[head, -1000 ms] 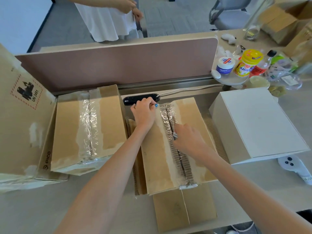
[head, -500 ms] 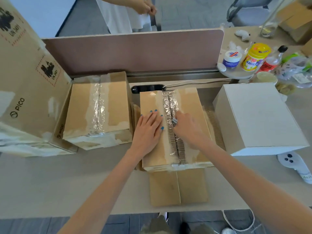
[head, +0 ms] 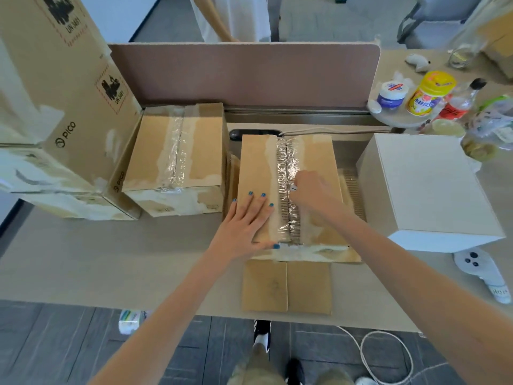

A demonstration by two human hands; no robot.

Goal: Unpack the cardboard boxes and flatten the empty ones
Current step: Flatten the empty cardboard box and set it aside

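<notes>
You're pressing your left hand (head: pixel 247 220) flat on the box (head: pixel 255 168), steadying it — your right hand (head: pixel 313 190) is pinching a small tool (head: pixel 293 187) at the tape (head: pixel 286 159).

On the middle box (head: pixel 255 168), the right hand (head: pixel 313 194) curls its grip round something of which only a small white tip (head: pixel 293 187) shows, too small to identify. The left hand (head: pixel 247 226) lies flat over that box's near left corner, covering it. Behind the box, a black power strip (head: pixel 251 133) is mostly hidden by its far edge. Left of it, the tall PICO box (head: pixel 63 87) is cut by the top and left edges. Right of it, the label on the yellow-lidded jar (head: pixel 427 95) is too blurred to read. Beyond it, a standing person (head: pixel 238 18) is cut off at the top edge.
</notes>
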